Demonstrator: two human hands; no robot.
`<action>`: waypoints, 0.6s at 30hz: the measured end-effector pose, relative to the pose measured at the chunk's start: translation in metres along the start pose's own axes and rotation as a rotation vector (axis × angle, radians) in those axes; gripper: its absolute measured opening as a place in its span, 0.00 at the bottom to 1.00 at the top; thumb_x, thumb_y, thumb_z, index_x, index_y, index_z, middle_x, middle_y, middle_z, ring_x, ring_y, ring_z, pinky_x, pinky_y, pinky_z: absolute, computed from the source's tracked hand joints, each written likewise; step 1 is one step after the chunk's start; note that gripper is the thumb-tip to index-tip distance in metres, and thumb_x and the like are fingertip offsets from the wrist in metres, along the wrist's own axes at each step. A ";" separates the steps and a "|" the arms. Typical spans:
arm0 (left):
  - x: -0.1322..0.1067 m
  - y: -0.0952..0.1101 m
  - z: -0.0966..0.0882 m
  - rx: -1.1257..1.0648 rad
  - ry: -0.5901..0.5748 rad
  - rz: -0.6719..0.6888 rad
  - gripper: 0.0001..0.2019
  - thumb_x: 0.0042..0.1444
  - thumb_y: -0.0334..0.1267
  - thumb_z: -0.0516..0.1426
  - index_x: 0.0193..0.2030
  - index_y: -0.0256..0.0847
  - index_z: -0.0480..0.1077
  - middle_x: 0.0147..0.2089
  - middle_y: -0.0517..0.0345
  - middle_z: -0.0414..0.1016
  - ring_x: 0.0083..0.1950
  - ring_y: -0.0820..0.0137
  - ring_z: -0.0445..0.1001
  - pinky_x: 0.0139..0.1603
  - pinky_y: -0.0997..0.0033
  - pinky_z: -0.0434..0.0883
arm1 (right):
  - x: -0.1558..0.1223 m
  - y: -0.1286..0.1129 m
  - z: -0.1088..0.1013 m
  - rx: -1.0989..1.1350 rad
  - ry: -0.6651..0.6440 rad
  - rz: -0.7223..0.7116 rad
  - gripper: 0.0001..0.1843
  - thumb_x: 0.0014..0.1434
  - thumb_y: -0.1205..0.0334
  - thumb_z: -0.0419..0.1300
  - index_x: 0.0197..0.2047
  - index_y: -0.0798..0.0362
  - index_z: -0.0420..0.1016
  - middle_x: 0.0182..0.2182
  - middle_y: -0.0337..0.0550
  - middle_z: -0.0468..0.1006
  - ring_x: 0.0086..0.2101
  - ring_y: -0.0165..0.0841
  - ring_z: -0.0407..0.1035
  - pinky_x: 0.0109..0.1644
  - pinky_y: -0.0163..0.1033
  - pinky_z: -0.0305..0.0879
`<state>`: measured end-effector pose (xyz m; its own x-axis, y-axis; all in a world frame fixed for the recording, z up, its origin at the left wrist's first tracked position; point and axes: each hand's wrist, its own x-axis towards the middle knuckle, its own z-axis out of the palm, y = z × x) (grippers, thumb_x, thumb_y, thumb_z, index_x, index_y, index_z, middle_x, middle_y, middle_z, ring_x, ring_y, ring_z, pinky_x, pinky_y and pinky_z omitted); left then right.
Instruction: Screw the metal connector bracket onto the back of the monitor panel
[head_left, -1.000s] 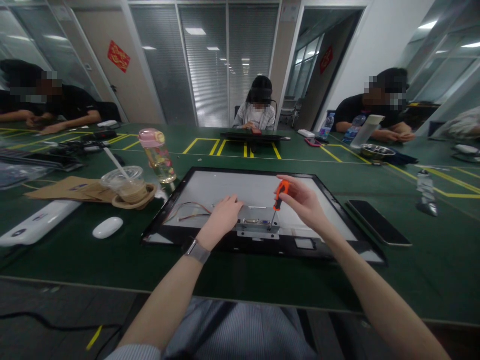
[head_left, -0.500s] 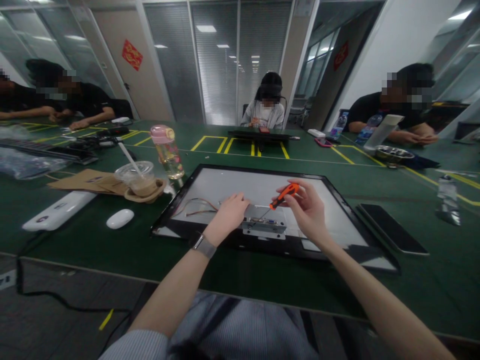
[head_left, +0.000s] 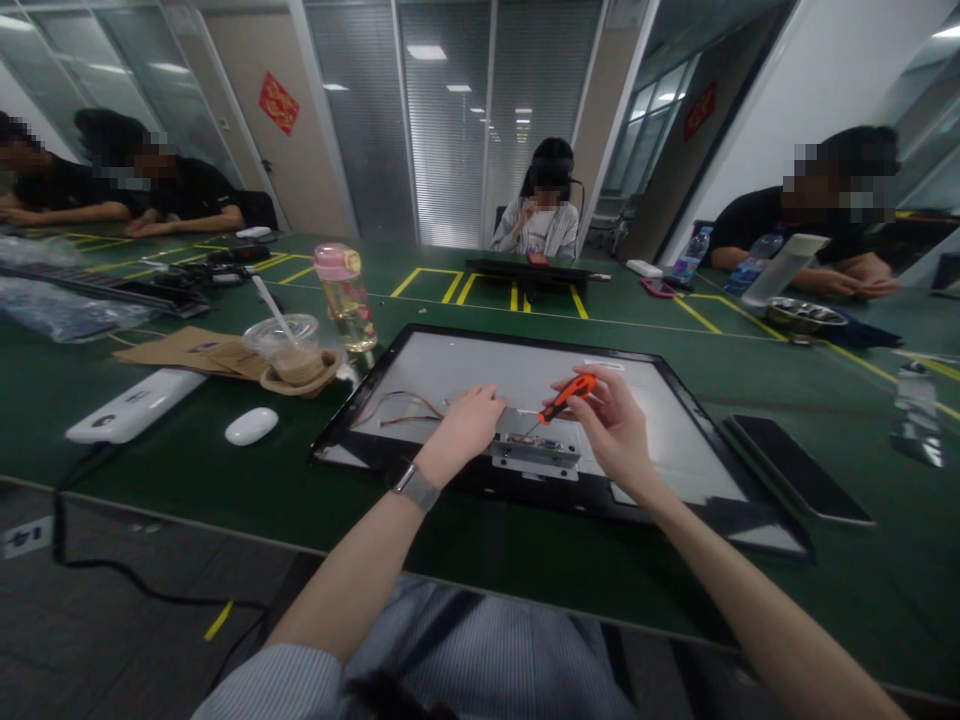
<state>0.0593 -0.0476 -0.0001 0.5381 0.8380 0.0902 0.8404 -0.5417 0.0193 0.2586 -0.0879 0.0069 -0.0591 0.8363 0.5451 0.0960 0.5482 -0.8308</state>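
A flat display panel (head_left: pixel 431 365) with a black frame lies back up on the table before me. Near its front edge stands a metal bracket (head_left: pixel 544 458) with connector ports along it. My right hand (head_left: pixel 622 425) grips an orange and black screwdriver (head_left: pixel 568 400) between thumb and fingers, tilted so that its shaft points down left to the bracket. The exact spot its tip touches is too small to make out. At the bracket's left end, my left hand (head_left: pixel 469 430) is closed on it, fingertips partly hidden. Thin wires (head_left: pixel 405 402) run out left of that hand.
Left of the panel are a white mouse (head_left: pixel 252 426), a white power strip (head_left: pixel 135 405), an iced drink cup (head_left: pixel 285 345) and a pink-lidded bottle (head_left: pixel 345 295). A black phone (head_left: pixel 799 468) lies at the right. Several people sit around the green table (head_left: pixel 420 545).
The view has turned slightly, so everything sits a little further right. Both hands keep nearly the same pose at the bracket. The person opposite has raised a hand towards the head.
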 end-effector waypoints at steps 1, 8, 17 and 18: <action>0.000 0.000 0.000 0.000 -0.001 0.001 0.21 0.63 0.22 0.46 0.56 0.37 0.71 0.52 0.45 0.71 0.52 0.60 0.71 0.53 0.61 0.71 | 0.000 0.000 0.000 -0.006 0.000 0.001 0.15 0.64 0.60 0.59 0.53 0.45 0.66 0.43 0.43 0.79 0.40 0.38 0.80 0.45 0.49 0.81; 0.002 -0.002 0.005 0.005 0.012 0.008 0.19 0.63 0.22 0.47 0.55 0.37 0.72 0.52 0.46 0.71 0.52 0.60 0.71 0.54 0.61 0.70 | 0.000 0.000 -0.001 -0.017 -0.005 -0.021 0.15 0.65 0.61 0.58 0.54 0.45 0.66 0.44 0.43 0.78 0.40 0.37 0.80 0.45 0.49 0.81; 0.002 -0.002 0.005 -0.004 0.011 -0.005 0.20 0.63 0.22 0.46 0.55 0.38 0.71 0.51 0.46 0.71 0.51 0.60 0.71 0.53 0.61 0.71 | -0.004 -0.001 -0.001 -0.074 -0.061 -0.100 0.15 0.66 0.60 0.59 0.56 0.44 0.67 0.46 0.44 0.79 0.43 0.39 0.79 0.48 0.51 0.80; 0.002 -0.002 0.005 -0.003 0.008 -0.007 0.20 0.63 0.22 0.45 0.55 0.38 0.72 0.51 0.46 0.71 0.51 0.60 0.71 0.52 0.61 0.71 | -0.004 -0.001 -0.001 -0.093 -0.078 -0.105 0.16 0.66 0.60 0.59 0.56 0.44 0.67 0.47 0.45 0.79 0.44 0.40 0.79 0.49 0.52 0.79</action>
<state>0.0587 -0.0444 -0.0049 0.5314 0.8415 0.0977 0.8441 -0.5358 0.0232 0.2601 -0.0919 0.0062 -0.1504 0.7742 0.6149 0.1768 0.6330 -0.7537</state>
